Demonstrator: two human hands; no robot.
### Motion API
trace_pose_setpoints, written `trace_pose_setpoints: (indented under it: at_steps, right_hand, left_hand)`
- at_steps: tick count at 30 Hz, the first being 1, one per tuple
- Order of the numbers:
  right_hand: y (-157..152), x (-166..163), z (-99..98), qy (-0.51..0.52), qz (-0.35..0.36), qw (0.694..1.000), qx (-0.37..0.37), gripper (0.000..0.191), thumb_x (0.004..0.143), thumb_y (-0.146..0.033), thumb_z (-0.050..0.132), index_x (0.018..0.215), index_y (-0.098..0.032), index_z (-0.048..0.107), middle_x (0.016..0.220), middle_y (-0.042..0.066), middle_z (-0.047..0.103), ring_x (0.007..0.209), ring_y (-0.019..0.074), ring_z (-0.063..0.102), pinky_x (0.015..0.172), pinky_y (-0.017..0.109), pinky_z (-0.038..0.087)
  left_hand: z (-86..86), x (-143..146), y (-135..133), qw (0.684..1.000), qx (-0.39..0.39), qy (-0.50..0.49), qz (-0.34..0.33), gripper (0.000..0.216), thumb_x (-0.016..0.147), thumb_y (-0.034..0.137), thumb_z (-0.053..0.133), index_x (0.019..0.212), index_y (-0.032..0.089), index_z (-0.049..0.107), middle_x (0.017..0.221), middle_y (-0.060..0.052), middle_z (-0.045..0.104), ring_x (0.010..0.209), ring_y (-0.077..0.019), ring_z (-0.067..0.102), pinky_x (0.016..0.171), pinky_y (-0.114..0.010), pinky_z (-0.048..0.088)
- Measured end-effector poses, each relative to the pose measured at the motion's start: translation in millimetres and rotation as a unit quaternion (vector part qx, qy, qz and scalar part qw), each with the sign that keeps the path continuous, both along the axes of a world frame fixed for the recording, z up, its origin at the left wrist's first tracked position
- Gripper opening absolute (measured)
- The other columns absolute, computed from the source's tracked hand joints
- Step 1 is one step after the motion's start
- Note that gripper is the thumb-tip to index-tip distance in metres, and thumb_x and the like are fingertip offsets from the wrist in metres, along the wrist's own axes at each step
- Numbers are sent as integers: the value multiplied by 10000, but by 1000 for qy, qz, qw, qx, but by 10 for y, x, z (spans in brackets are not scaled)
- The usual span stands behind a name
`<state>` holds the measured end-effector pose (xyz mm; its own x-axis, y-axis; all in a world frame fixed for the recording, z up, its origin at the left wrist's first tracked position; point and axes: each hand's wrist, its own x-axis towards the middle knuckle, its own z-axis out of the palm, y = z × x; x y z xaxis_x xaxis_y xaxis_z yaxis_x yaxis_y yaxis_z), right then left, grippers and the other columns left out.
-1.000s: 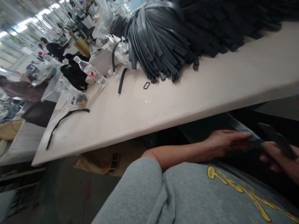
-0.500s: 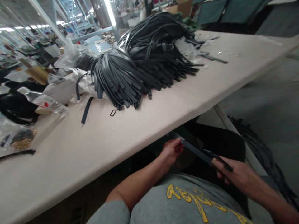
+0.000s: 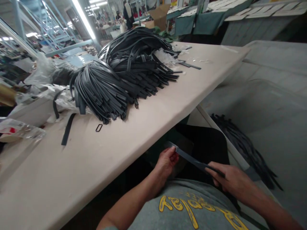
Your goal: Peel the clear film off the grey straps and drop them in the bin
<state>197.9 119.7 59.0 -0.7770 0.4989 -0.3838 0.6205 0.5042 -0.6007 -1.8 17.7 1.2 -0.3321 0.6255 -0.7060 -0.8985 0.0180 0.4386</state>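
Below the table's near edge, a dark flat strap (image 3: 190,159) stretches between my two hands above my lap. My left hand (image 3: 168,158) is closed, pinching the strap near its far end, where a small pale or shiny piece shows that I cannot make out. Closed around the other part of the strap is my right hand (image 3: 226,175), with a dark length running back under the fingers. On the table lie a large heap of similar dark straps (image 3: 96,89), a black rectangular ring (image 3: 99,128) and a single short strap (image 3: 68,129).
The pale table (image 3: 115,159) slants across in front of me. Clear plastic bags (image 3: 48,68) and wrapping lie at its left. To my right, more dark straps (image 3: 244,147) hang or lie in a pale area beyond a light bar. A cardboard box (image 3: 159,16) stands behind.
The view has swung to the right, so the table and heap sit further left. Both hands still hold the strap, which now looks straighter near my right hand.
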Motion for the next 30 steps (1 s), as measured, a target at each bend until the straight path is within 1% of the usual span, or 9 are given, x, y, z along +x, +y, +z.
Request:
trace_pose_setpoints:
  at_steps: [6,12,14,16,18,20,22,25,30]
  right_hand:
    - [-50,-303,-13,52,-20,998,24,380,930,-496,371,709,-240,545,600,9,631,586,213,596,567,316,380]
    - [-30,-265,17,96,-29,993,-58,476,977,-553,369,707,-227,587,620,6,642,583,202,605,595,318,444]
    - [7,-169,5,144,-81,985,-50,426,983,-536,393,869,-231,669,810,32,712,747,239,664,689,335,511]
    - [38,-82,-19,225,-108,968,-10,344,986,-457,430,1103,-247,676,1130,56,692,1039,280,638,894,381,516]
    - [39,-32,-49,297,-63,952,28,320,979,-343,471,1248,-275,631,1365,44,564,1234,282,530,1038,408,444]
    - [10,-36,-78,327,7,944,39,354,964,-253,494,1293,-300,614,1454,32,476,1257,269,515,1038,387,448]
    - [-27,-89,-98,334,54,940,43,365,942,-211,510,1272,-298,639,1446,44,487,1189,265,576,956,355,508]
    - [-62,-203,-72,371,75,924,54,310,926,-185,507,1159,-259,699,1262,67,641,1072,251,643,881,341,540]
    - [-116,-77,239,406,17,913,11,166,959,-262,556,992,-236,717,883,38,717,795,208,685,710,272,554]
  left_hand:
    - [80,211,-5,994,50,-9,-92,153,732,223,775,783,139,658,697,-20,679,620,-101,636,614,-192,493]
    - [154,186,-23,992,38,-49,-113,125,779,222,739,814,133,658,698,-18,683,611,-102,648,610,-198,512]
    - [191,170,-21,990,37,-63,-122,132,789,235,735,812,132,656,659,-8,664,579,-98,638,592,-202,518]
    - [232,156,-20,989,40,-68,-127,142,788,246,739,817,133,658,633,-1,650,554,-92,625,576,-199,516]
    - [265,153,-25,987,48,-69,-134,153,773,247,751,822,133,661,631,2,646,538,-85,612,569,-191,509]
    - [283,170,-38,984,60,-70,-155,161,754,238,761,819,130,663,642,0,647,537,-83,608,575,-190,504]
    - [290,209,-54,978,81,-66,-183,157,738,218,762,822,128,665,649,-1,645,550,-91,612,589,-198,500]
    - [278,276,-55,971,97,-63,-208,137,754,208,714,845,114,671,671,-22,658,593,-121,629,617,-220,491]
    - [136,255,138,968,91,-133,-191,313,909,321,513,1010,59,651,941,-139,717,756,-184,679,705,-286,516]
